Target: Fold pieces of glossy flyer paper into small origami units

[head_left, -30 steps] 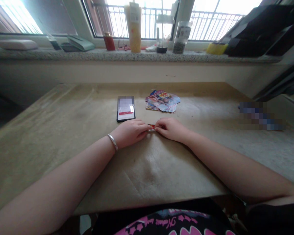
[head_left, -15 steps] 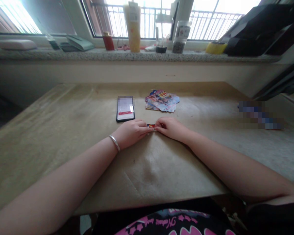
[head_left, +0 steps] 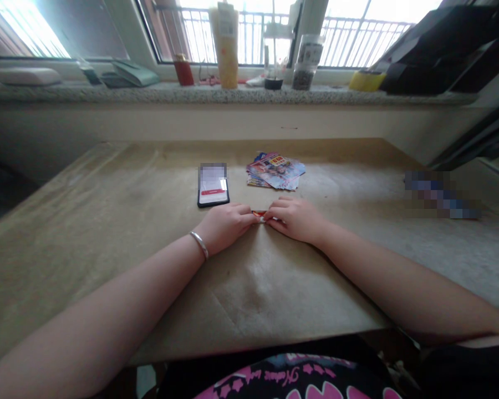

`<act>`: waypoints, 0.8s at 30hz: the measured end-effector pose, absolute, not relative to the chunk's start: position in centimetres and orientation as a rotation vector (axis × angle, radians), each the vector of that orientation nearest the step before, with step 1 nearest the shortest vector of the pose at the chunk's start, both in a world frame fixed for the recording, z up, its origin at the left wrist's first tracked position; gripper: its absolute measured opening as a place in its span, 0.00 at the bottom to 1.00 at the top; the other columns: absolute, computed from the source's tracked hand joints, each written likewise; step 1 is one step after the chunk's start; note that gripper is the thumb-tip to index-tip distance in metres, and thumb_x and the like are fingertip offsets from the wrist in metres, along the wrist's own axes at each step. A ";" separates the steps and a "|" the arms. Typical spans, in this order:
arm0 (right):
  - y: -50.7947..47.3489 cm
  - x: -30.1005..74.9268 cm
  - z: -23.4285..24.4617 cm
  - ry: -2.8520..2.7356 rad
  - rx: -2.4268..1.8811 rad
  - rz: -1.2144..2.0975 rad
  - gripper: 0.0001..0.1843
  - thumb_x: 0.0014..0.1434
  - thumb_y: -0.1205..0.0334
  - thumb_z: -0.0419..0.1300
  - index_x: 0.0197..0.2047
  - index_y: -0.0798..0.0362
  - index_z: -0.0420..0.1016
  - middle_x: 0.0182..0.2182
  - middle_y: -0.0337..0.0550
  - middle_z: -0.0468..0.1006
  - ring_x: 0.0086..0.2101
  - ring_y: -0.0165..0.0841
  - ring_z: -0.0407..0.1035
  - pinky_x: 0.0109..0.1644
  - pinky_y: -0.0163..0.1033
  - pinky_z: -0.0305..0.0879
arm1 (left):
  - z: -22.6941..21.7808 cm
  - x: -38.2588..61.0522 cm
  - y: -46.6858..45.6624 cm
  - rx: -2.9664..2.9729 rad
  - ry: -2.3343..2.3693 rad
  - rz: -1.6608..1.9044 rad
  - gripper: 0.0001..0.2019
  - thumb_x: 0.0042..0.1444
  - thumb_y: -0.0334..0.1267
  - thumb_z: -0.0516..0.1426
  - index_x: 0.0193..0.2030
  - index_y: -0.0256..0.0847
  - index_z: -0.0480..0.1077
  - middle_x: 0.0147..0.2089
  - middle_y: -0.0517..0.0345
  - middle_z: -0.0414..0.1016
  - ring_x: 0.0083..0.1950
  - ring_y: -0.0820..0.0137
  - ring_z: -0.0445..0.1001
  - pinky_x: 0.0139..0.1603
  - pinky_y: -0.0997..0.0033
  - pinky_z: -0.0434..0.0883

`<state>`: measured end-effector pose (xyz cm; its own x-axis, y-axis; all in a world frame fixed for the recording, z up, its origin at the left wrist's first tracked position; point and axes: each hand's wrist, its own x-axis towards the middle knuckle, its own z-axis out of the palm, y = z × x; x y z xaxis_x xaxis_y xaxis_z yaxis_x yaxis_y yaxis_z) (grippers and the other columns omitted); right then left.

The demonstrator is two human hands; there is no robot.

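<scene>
My left hand [head_left: 227,224] and my right hand [head_left: 296,218] meet at the middle of the brown paper-covered table [head_left: 108,221]. Both pinch a small folded piece of coloured paper [head_left: 259,214] between their fingertips, pressed low against the table. Only a red sliver of it shows between the hands. A silver bangle [head_left: 200,244] sits on my left wrist. Just beyond the hands lie a pile of colourful printed papers [head_left: 275,170] and a phone [head_left: 213,185] with its screen lit.
A stone windowsill [head_left: 216,95] runs along the back with a yellow bottle [head_left: 225,44], a red cup [head_left: 184,72], jars and a green box. Dark objects fill the right rear corner. A blurred item [head_left: 441,194] lies on the table's right.
Both hands have closed in a little on the folded paper and shifted slightly right. Less of the paper shows between the fingertips than before.
</scene>
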<state>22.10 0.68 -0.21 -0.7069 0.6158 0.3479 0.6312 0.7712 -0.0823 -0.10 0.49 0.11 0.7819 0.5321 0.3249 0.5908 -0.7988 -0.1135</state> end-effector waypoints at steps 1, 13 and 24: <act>0.7 22.1 -0.2 -2.605 -0.955 -0.067 0.11 0.62 0.60 0.54 0.37 0.51 0.77 0.33 0.43 0.77 0.36 0.33 0.67 0.37 0.36 0.57 | 0.1 -0.1 0.5 -2.765 -0.884 -0.401 0.10 0.63 0.37 0.52 0.44 0.46 0.74 0.33 0.59 0.72 0.31 0.73 0.68 0.29 0.75 0.61; 0.8 21.8 -0.4 -2.561 -1.006 -0.005 0.11 0.60 0.62 0.56 0.34 0.53 0.79 0.32 0.45 0.76 0.34 0.33 0.67 0.36 0.37 0.59 | 0.3 0.2 0.2 -2.715 -0.897 -0.321 0.09 0.62 0.37 0.53 0.42 0.44 0.75 0.33 0.58 0.72 0.32 0.73 0.69 0.29 0.75 0.61; 0.2 21.6 -0.3 -2.580 -1.075 -0.073 0.12 0.62 0.60 0.53 0.39 0.50 0.79 0.33 0.42 0.77 0.34 0.33 0.68 0.35 0.37 0.56 | 0.3 0.4 0.4 -2.784 -0.998 -0.393 0.09 0.62 0.37 0.54 0.42 0.46 0.76 0.32 0.58 0.72 0.31 0.72 0.67 0.30 0.75 0.61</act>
<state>21.65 0.20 -0.30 -0.6540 0.6799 0.3317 0.6974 0.7117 -0.0836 0.42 0.41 0.31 0.7431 0.5997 0.2969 0.6411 -0.7652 -0.0589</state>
